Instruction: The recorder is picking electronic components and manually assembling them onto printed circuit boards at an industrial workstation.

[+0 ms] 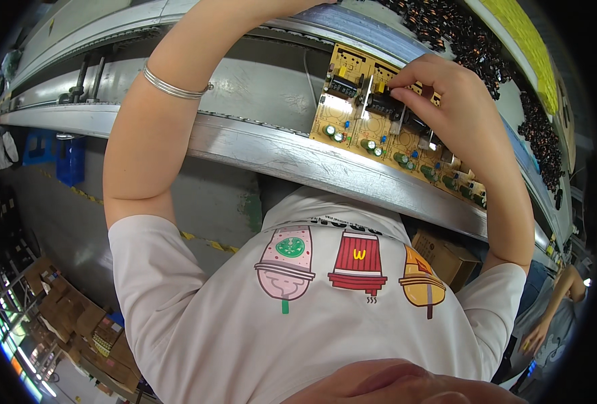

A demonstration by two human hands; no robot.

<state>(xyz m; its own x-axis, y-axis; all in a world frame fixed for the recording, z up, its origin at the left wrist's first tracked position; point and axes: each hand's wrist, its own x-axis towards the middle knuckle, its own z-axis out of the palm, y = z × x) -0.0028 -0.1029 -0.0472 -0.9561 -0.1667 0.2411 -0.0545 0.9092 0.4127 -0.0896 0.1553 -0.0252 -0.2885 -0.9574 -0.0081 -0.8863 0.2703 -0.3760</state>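
A tan circuit board panel (321,122) rests across the metal rails, carrying green-topped capacitors, black blocks, yellow parts and upright metal plates. Over its far half is my right hand (440,87), with thumb and forefinger pinched together on a small black component (394,93) at the board. The fingers partly hide that component and the parts beneath. My left arm reaches up across the rails, and my left hand (298,4) is mostly cut off by the top edge; its fingers do not show.
The near metal rail (271,151) runs between my body and the board. Loose black components (467,50) lie heaped beyond the far rail, beside a yellow strip (524,40). A cardboard box (443,259) sits below the line. Another person's arm (554,313) shows at lower right.
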